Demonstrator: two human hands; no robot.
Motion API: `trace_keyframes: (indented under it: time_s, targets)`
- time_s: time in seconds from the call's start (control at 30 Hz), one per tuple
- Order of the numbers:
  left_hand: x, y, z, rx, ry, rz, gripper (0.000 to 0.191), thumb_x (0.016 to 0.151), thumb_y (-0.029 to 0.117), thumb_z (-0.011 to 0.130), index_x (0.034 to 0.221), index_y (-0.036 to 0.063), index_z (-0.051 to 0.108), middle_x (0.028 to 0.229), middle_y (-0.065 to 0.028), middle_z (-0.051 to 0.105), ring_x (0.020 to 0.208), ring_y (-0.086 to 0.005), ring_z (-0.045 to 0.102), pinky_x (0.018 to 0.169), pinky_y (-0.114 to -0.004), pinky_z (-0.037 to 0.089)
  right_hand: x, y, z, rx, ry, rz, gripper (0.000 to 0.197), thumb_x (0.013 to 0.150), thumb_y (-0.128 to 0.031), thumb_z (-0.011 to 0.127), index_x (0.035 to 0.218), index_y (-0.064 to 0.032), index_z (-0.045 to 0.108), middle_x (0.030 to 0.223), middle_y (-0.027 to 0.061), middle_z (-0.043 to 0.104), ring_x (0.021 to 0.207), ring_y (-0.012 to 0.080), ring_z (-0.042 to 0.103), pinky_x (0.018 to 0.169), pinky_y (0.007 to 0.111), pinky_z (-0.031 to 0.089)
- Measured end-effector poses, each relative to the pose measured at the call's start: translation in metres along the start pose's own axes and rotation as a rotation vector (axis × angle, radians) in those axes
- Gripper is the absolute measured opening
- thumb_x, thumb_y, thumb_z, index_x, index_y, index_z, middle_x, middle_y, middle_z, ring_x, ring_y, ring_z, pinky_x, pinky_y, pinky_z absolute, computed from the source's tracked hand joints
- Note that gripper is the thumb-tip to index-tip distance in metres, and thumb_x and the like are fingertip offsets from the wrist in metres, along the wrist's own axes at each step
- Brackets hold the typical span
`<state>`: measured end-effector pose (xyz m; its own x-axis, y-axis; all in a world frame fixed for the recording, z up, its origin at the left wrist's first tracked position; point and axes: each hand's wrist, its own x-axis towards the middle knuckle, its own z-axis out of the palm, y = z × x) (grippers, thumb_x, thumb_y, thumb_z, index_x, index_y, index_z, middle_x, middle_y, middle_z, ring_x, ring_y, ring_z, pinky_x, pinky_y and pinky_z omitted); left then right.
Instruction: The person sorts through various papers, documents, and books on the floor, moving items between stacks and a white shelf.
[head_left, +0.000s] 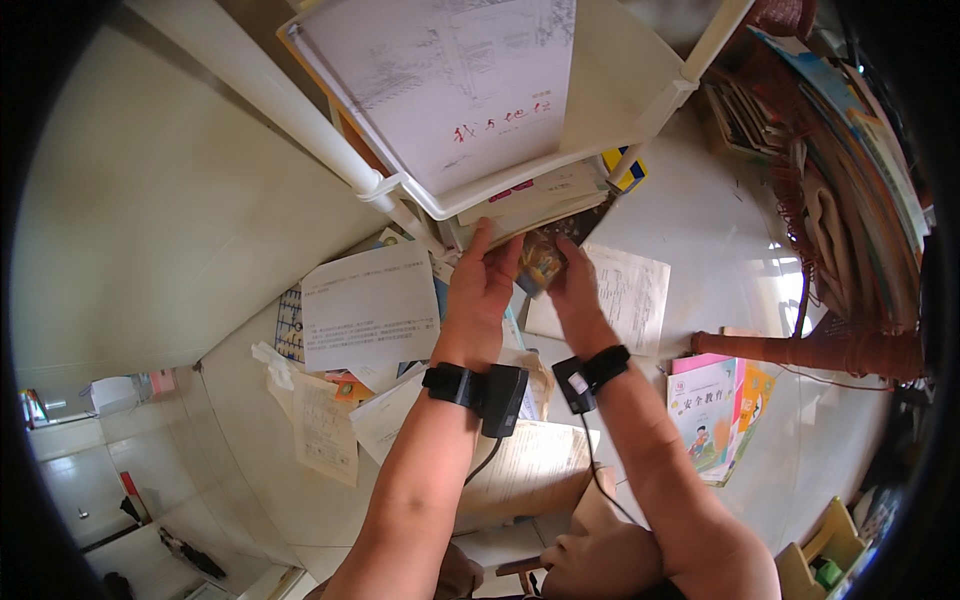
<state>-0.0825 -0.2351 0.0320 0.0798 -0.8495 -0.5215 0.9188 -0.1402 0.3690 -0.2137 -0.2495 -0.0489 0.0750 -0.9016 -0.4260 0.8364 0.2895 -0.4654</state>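
Note:
My left hand is at the front edge of a stack of papers and booklets on the lower shelf of a white plastic rack, its fingers at the stack's corner. In my right hand is a small item with a colourful picture, blurred, just below that stack; its kind cannot be told. A dark patterned surface shows under the stack. Both wrists wear black straps with small boxes and cables.
Loose printed sheets lie on the tiled floor at left, another printed sheet at right. Colourful booklets lie beside a reddish-brown wrapped bar. Books stand at far right. A large book rests on the upper shelf.

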Motion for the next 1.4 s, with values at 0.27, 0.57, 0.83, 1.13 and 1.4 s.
trace_keyframes:
  time_s: [0.27,0.57,0.83,1.13,1.4]
  targets:
    - [0.006,-0.010,-0.007,-0.023,0.047,-0.047,0.024,0.086,0.011,0.062,0.108,0.0020,0.054,0.106,-0.0088,0.058,0.099,-0.0190,0.056,0.088,-0.030,0.052,0.030,0.038,0.009,-0.112,-0.156,0.276,0.030,0.095,-0.019,0.040,0.115,0.0002,0.050,0.110,0.0142,0.058,0.098,0.0263,0.059,0.088,0.037,0.049]
    - [0.012,-0.020,-0.018,0.092,-0.026,-0.016,0.026,0.089,0.014,0.057,0.111,0.0018,0.052,0.110,-0.0093,0.056,0.102,-0.0196,0.056,0.087,-0.029,0.052,0.048,0.034,-0.006,-0.085,0.007,0.130,0.025,0.088,-0.004,0.046,0.112,0.0012,0.051,0.106,0.0159,0.058,0.091,0.0260,0.060,0.078,0.035,0.053]
    - [0.025,-0.012,-0.039,0.107,0.099,-0.009,0.027,0.089,0.012,0.057,0.115,0.0054,0.050,0.112,-0.0074,0.055,0.104,-0.0193,0.054,0.088,-0.032,0.050,0.017,0.005,-0.010,-0.249,-0.147,0.170,0.036,0.078,0.005,0.054,0.113,-0.0010,0.050,0.107,0.0137,0.059,0.101,0.0266,0.058,0.088,0.038,0.048]
    - [0.043,-0.001,-0.051,0.127,0.057,-0.065,0.028,0.086,0.009,0.060,0.112,0.0034,0.051,0.108,-0.0118,0.057,0.101,-0.0256,0.056,0.086,-0.039,0.051,0.024,-0.033,0.009,-0.350,-0.211,0.280,0.033,0.075,0.000,0.053,0.108,-0.0012,0.051,0.100,0.0119,0.059,0.097,0.0221,0.056,0.086,0.035,0.047]
    - [-0.010,0.003,-0.097,0.546,0.129,0.017,0.015,0.087,0.012,0.060,0.094,0.0003,0.054,0.096,-0.0148,0.058,0.092,-0.0259,0.058,0.085,-0.039,0.052,-0.031,-0.046,-0.034,-0.252,-0.030,0.364,0.069,0.079,0.004,0.051,0.138,0.0065,0.015,0.132,0.0246,0.035,0.114,0.0388,0.048,0.093,0.043,0.046]
